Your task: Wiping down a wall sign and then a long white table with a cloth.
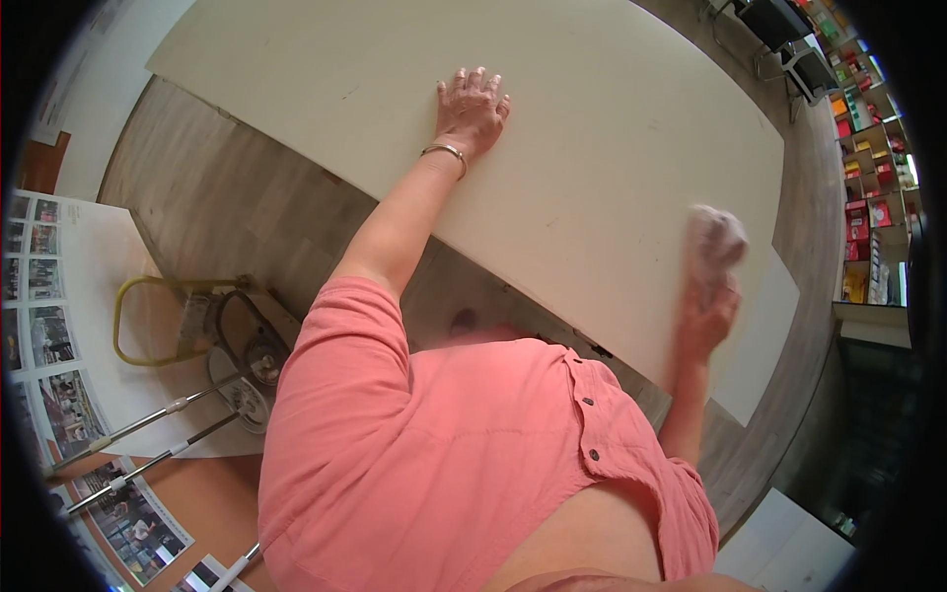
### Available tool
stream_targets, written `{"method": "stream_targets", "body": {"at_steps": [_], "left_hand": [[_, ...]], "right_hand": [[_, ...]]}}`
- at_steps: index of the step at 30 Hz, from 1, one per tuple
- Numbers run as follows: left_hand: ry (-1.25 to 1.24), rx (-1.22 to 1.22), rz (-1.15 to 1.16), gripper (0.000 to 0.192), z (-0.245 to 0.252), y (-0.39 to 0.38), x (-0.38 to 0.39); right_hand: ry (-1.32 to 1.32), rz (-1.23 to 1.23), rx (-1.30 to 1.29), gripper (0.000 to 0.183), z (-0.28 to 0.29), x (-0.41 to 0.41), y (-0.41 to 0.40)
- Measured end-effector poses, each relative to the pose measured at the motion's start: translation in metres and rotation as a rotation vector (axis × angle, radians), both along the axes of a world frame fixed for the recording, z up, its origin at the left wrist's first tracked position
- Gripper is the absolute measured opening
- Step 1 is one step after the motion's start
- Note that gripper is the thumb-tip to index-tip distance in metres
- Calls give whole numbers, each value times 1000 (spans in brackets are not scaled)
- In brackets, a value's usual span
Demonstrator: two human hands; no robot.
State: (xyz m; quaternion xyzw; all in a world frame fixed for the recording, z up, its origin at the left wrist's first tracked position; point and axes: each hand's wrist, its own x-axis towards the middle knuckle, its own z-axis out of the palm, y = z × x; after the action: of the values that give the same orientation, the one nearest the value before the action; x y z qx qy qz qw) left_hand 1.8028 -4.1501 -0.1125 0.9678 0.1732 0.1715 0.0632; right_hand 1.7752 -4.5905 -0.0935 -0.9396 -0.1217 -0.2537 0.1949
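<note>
A large pale tabletop [577, 148] lies before me. My left hand [473, 111] rests on it palm down, its fingers spread and nothing in them, with a metal bangle [446, 152] at the wrist. Near the right end of the table, my right hand [709, 314] is blurred and grips a crumpled light cloth [718, 237]. The cloth is on or just over the surface; blur hides which. A few small dark marks show on the tabletop.
Black chairs [777, 29] stand beyond the far right corner. Shelves with colourful packages [865, 170] line the right side. To my left are a yellow-framed hand cart [129, 318], mop poles [159, 407] and a board with photographs [63, 333]. Wood-look floor [244, 177] shows beside the table.
</note>
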Motion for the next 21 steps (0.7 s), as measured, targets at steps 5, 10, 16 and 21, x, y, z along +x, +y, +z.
{"method": "stream_targets", "body": {"at_steps": [5, 10, 16, 21], "left_hand": [[19, 301, 27, 35, 5, -11, -2], [-19, 308, 12, 29, 7, -9, -1], [-54, 239, -4, 25, 11, -13, 2], [-115, 222, 34, 23, 3, -9, 3]], "right_hand": [[56, 548, -42, 46, 14, -68, 98], [28, 507, -133, 42, 6, -47, 70], [-13, -231, -101, 47, -3, 34, -53], [-83, 243, -155, 40, 5, -11, 37]]}}
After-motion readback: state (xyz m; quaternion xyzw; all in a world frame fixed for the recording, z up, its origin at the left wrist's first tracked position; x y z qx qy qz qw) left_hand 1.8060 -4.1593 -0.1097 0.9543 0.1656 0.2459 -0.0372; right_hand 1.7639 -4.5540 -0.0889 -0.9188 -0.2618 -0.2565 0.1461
